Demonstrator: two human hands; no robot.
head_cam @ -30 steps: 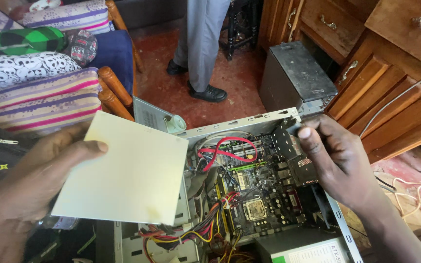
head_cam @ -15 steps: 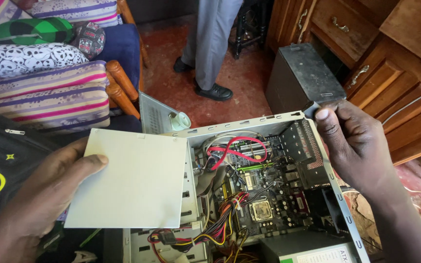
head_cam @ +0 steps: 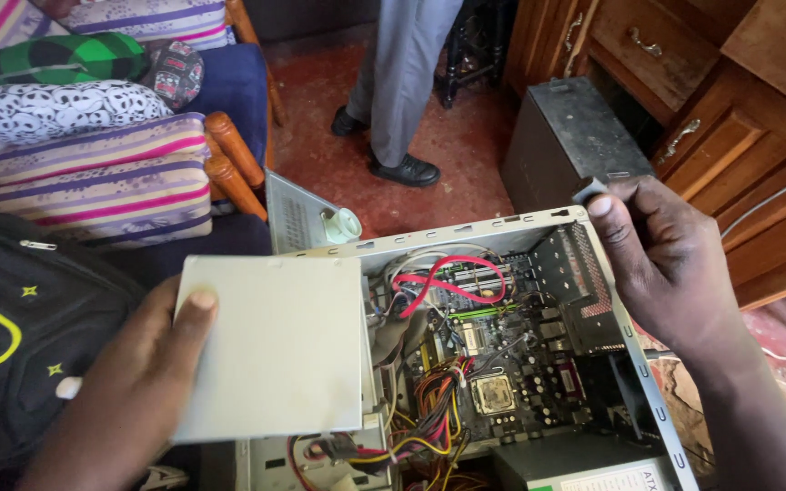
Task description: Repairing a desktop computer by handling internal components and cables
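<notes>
Mid-strip-down, it seemed: the left hand [head_cam: 111,400] held a pale drive [head_cam: 270,345], thumb flat on top, beside the open case [head_cam: 629,336]. Right of it, the right hand [head_cam: 675,264] pinched a small dark part [head_cam: 588,191] between narrowed fingers above the case's corner.

The person's left hand [head_cam: 129,391] reaches up from the lower left of the view, back of the hand toward the camera, the thumb stretched flat and pointing up and to the right while the remaining fingers are hidden from sight. The right hand [head_cam: 670,264] enters from the lower right on a bare forearm that slants up and to the left; its wrist is bent, the fingers [head_cam: 613,232] curled inward and pinched together at the tips, the thumb pressed against them. The two hands are well apart.
</notes>
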